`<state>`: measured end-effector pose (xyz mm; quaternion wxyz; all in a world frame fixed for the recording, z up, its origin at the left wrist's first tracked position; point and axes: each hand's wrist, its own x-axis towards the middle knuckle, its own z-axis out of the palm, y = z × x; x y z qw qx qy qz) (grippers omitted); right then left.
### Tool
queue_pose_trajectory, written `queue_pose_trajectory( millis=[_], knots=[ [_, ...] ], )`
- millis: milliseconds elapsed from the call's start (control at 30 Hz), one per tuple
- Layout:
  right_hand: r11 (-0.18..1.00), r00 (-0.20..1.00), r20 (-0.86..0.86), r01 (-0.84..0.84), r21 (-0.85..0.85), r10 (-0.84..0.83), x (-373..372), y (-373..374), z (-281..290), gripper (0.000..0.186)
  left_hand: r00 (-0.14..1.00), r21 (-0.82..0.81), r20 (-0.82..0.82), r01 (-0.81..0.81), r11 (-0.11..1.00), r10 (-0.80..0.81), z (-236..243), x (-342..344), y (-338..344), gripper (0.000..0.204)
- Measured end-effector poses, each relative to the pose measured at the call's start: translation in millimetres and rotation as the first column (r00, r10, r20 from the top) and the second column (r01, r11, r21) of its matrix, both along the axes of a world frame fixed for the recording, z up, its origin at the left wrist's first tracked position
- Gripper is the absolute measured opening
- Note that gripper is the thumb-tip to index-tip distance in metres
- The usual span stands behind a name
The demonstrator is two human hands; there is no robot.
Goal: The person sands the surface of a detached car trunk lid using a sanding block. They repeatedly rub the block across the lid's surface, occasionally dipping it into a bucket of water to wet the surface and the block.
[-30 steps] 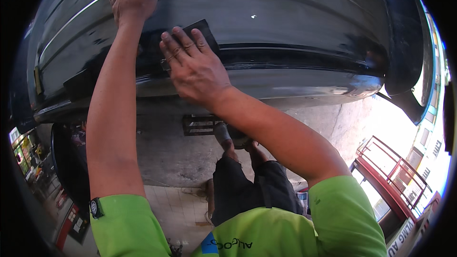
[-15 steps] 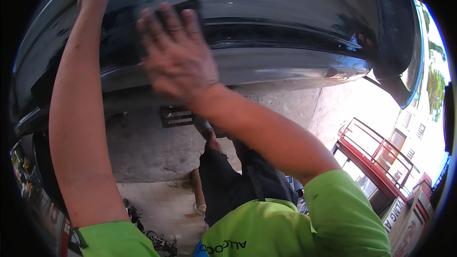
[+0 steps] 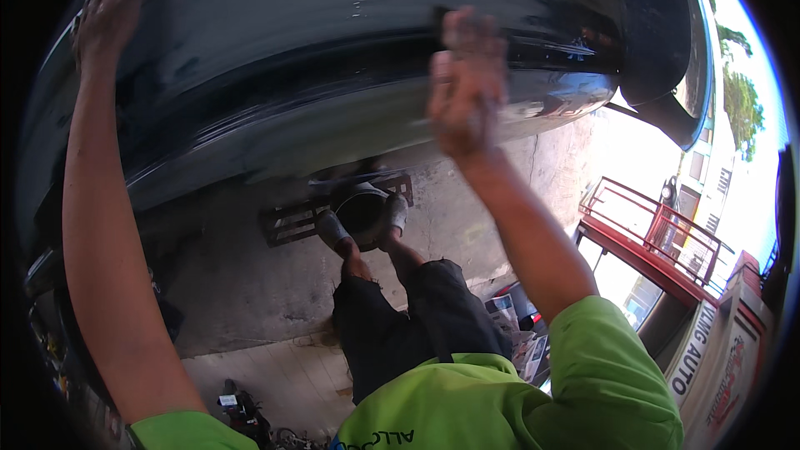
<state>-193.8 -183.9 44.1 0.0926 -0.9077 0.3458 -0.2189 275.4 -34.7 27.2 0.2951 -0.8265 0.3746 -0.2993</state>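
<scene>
A dark, glossy vehicle body panel (image 3: 275, 0) with a long crease and a curved lower edge spans the upper part of the view. At the upper left my left hand (image 3: 108, 17) rests on it, fingers stretched out and slightly apart, holding nothing. Right of the middle, my right hand (image 3: 468, 87) is against the panel at its dark crease. Motion smears its fingers. A small dark patch shows beside the fingertips; I cannot tell whether it is a held pad or a reflection.
A slatted dark stand (image 3: 287, 223) and a dark round container (image 3: 360, 212) are below the panel near my feet. A black curved part (image 3: 662, 25) bounds the panel at right. A red railing (image 3: 654, 229) stands beyond. Motorbike-like parts (image 3: 242, 408) lie lower left.
My right hand has moved right along the panel, away from my left hand. My left hand has shifted a little left and down in view. The head view has shifted, showing more of my feet and the stand.
</scene>
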Motion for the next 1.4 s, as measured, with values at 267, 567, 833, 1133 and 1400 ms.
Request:
queue_pose_trajectory(
  millis=[267, 567, 833, 1133, 1400],
  knots=[
    [0.797, 0.808, 0.214, -0.583, 0.158, 0.549, 109, 88, 25, 0.055, 0.999, -0.013, 0.044, 0.008, 1.000, -0.008, -18, 27, 9, 0.079],
    [0.995, 0.994, -0.085, 0.061, -0.079, -0.068, -76, -124, 11, 0.051, 0.900, -0.480, -0.423, -0.126, 0.868, -0.103, -7, -3, 9, 0.074],
    [0.989, 0.992, 0.034, 0.128, -0.074, -0.125, -67, -105, 18, 0.054, 0.833, -0.455, -0.553, -0.295, 0.840, -0.007, 44, -142, -37, 0.085],
    [0.992, 0.991, 0.050, 0.126, -0.008, -0.126, -71, -108, 32, 0.058, 0.467, -0.422, -0.713, 0.310, 0.852, -0.523, 76, -356, -198, 0.083],
    [0.994, 0.994, 0.001, 0.108, 0.031, -0.108, -71, -110, 43, 0.063, 0.593, -0.444, -0.709, 0.046, 0.895, -0.382, 70, -180, -257, 0.077]
  ],
)
